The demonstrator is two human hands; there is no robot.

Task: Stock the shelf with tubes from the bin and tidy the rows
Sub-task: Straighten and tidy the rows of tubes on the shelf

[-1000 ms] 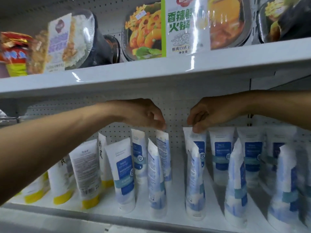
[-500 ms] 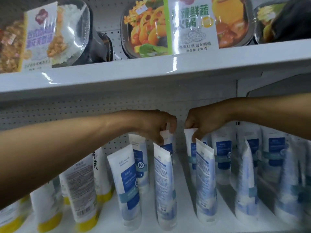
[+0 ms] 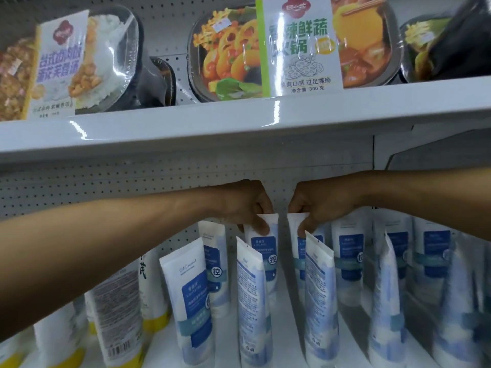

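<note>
On the white metal shelf (image 3: 288, 341), reading from the left, my left hand (image 3: 244, 205) pinches the flat crimped top of a white-and-blue soft plastic tube (image 3: 263, 251) standing on its cap in the back row, fingers (image 3: 261, 229) clenched on the seal. Just beside it, my right hand (image 3: 321, 205) pinches the neighbouring white-and-blue tube (image 3: 296, 221) the same way. I judge these light, squashy, slightly slick and tippy on their caps. The stiff crimp is the surest hold, and I'd steer gently.
</note>
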